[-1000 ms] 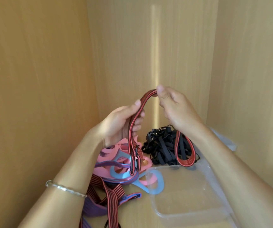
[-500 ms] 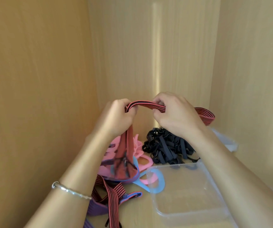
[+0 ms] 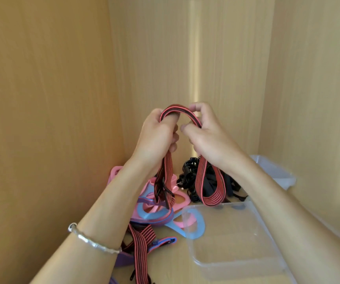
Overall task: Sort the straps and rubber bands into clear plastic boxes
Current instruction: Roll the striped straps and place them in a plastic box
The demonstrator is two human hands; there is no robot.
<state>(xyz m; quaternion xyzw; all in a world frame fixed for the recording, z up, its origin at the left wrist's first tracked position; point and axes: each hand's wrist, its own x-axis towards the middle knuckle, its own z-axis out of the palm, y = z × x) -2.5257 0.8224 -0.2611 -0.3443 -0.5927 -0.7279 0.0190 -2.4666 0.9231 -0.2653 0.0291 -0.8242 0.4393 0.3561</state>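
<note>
Red strap point(image 3: 213, 182): held above the shelf point(image 3: 171, 261), arched between both hands, likely being folded for boxing. Left hand point(image 3: 157, 138) clamped on its gathered ends; right hand point(image 3: 208, 138) pinching the arch, loop hanging below. Clear box point(image 3: 234, 238): near right, looks empty. Second box point(image 3: 275, 173): half hidden behind right forearm. Black bands point(image 3: 191, 177): count indistinct.

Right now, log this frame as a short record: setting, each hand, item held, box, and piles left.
setting: inside a wooden cabinet
left hand: shut on red-and-black strap
right hand: shut on the same strap, pinching its top fold
strap state: raised and folded, one loop hanging above the box's far edge
clear plastic box: looks empty
second clear box: behind the right arm
unsorted: black bands, pink and blue bands, another striped strap
</note>
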